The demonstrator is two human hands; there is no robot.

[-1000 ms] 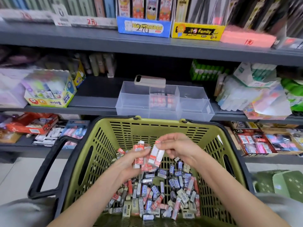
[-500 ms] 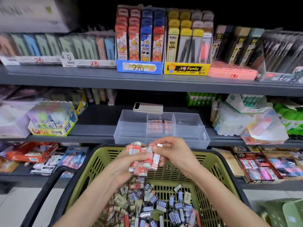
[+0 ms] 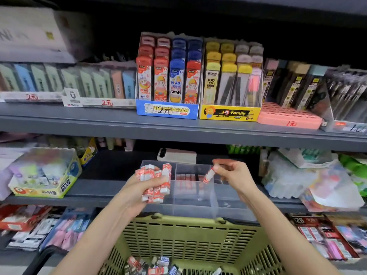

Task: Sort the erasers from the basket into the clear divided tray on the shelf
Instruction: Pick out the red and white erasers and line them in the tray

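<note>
My left hand [image 3: 139, 190] grips a bundle of several red-and-white erasers [image 3: 155, 181], held up in front of the left compartment of the clear divided tray [image 3: 232, 205] on the middle shelf. My right hand [image 3: 233, 174] pinches a single red-and-white eraser [image 3: 208, 175], tilted, over the tray's middle compartment. A row of red erasers [image 3: 187, 177] lies at the back of that compartment. Below, the green basket [image 3: 188, 237] holds a pile of mixed erasers [image 3: 155, 266], only partly in view at the frame's bottom.
A phone [image 3: 176, 155] lies on the shelf behind the tray. A glue box [image 3: 45, 175] stands to the left and plastic-wrapped packs [image 3: 297, 179] to the right. Boxes of pencil leads [image 3: 198, 80] fill the shelf above. The lower shelf holds more stationery.
Both hands rose from the basket to the tray. My right hand drew one eraser away from the bundle in my left hand and moved right, over the middle compartment. The view tilted upward.
</note>
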